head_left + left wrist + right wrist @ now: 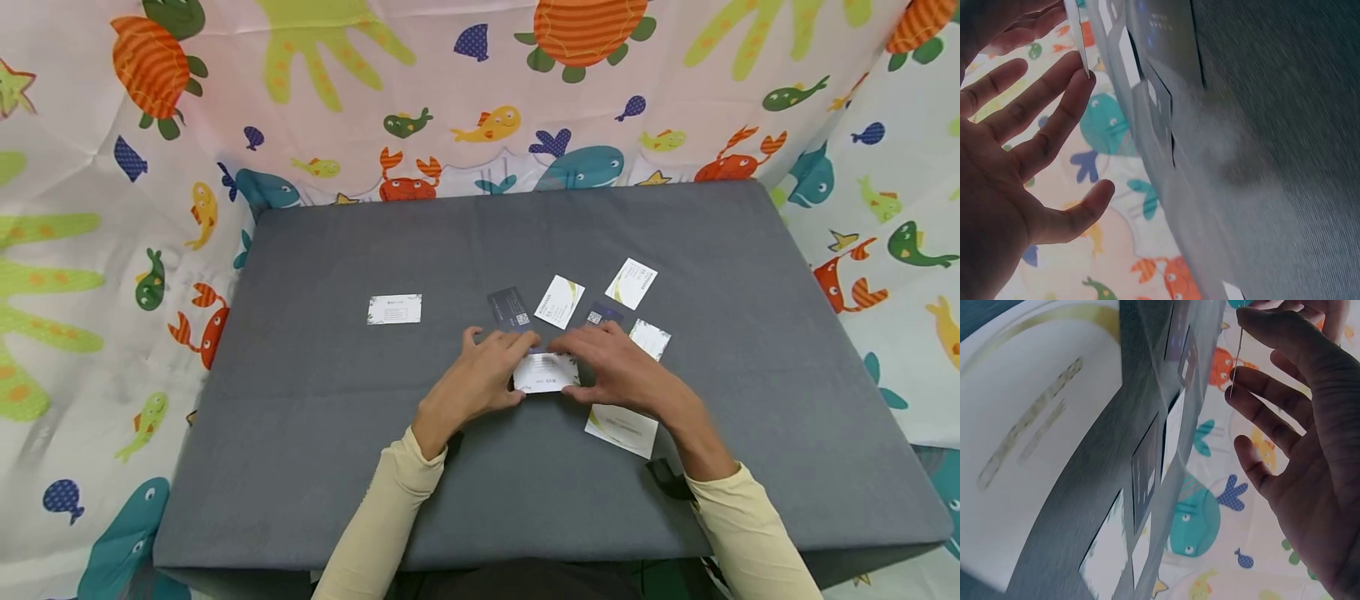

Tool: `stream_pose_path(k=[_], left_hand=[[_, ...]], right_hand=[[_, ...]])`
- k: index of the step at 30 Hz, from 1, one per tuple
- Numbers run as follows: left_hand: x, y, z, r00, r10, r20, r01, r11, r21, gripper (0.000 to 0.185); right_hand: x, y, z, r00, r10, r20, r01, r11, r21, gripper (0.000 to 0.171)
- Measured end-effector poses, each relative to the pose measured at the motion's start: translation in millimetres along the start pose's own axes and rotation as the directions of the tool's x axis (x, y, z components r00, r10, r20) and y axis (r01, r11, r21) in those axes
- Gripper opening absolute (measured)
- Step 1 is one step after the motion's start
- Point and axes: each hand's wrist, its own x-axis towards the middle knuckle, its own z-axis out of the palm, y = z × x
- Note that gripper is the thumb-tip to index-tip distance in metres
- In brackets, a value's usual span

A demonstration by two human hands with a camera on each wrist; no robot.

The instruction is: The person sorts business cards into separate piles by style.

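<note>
Grey table [300,450]; left hand [483,372], right hand [618,364] pinching white card [546,374] at opposite ends, other cards [560,302] near.

Both sleeves [381,508] are pale yellow, softly creased.

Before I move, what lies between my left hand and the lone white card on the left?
The stretch is bare: the head view shows only grey cloth between your left hand and the lone card.
</note>
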Motion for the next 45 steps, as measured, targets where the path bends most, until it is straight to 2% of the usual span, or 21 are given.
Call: stream_pose_path(k=[6,13,19,25,35,40,45], left_hand=[[-7.4,-11.0,-4.2,0.999,-0.035,-0.011,0.035,0.999,0.002,0.069],[-15.9,-25.2,-9.6,0.997,-0.081,-0.020,0.082,0.996,0.025,0.069],[-23.7,-44.4,-13.7,0.990,-0.137,-0.044,0.140,0.988,0.071,0.063],[-33.8,-70.5,-17.5,0.970,-0.235,-0.068,0.237,0.971,0.031,0.058],[-52.0,-126.3,-28.1,0.927,-0.367,-0.081,0.370,0.929,0.015,0.055],[-58.7,-151.0,-28.6,0.906,-0.417,-0.068,0.420,0.907,0.030,0.053],[-58.8,-173.9,-31.3,0.893,-0.447,-0.056,0.449,0.894,0.018,0.055]], right_hand=[[18,-1,9,1.000,-0.025,-0.012,0.025,1.000,0.012,0.057],[44,-5,17,0.999,-0.021,0.025,0.021,1.000,-0.002,0.060],[71,-6,27,0.997,-0.070,0.017,0.070,0.997,-0.039,0.052],[105,-7,47,0.994,-0.106,0.000,0.106,0.994,-0.038,0.048],[169,-18,89,0.995,-0.096,-0.025,0.096,0.995,-0.010,0.042],[196,-25,106,0.998,-0.056,-0.010,0.056,0.998,0.011,0.046],[217,-31,115,0.998,0.053,0.020,-0.054,0.996,0.072,0.055]])
